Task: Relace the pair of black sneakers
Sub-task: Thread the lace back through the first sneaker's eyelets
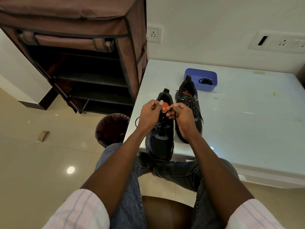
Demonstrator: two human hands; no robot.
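Your left hand [151,113] and right hand [181,116] each pinch the lace [168,112] over the near sneaker [160,142] at the counter [247,121] edge. Beyond your right grip lies the laced sneaker [189,100], then a blue tub [200,74].

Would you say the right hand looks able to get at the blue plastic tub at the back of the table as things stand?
Probably yes, once freed: the right hand pinches a black lace over the near sneaker, and the blue plastic tub sits open-topped beyond the laced black sneaker.
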